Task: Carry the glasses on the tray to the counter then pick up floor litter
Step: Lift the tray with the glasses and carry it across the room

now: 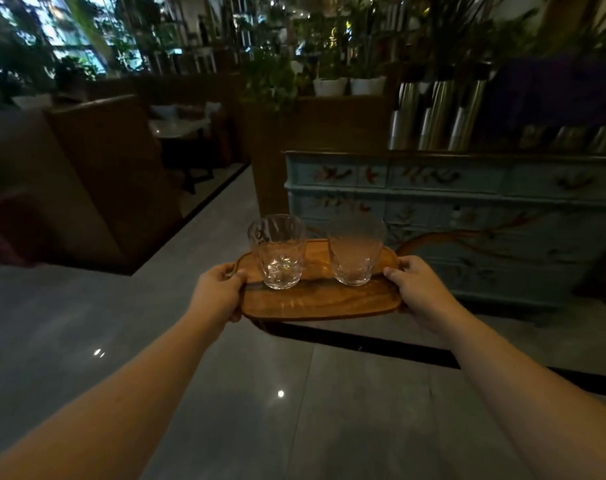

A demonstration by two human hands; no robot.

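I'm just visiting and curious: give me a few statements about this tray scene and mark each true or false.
1. Two clear glasses, the left glass and the right glass, stand upright on the wooden tray. True.
2. One hand carries the tray. False: the left hand and the right hand grip opposite ends.
3. The tray rests on a table. False: it is held above the floor.
4. A painted blue dresser stands ahead. True.

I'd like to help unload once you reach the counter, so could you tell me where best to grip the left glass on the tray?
Grip the left glass around its lower body, coming from the far or left side. It stands upright on the wooden tray, the right glass is close beside it, and the left hand holds the nearby edge.
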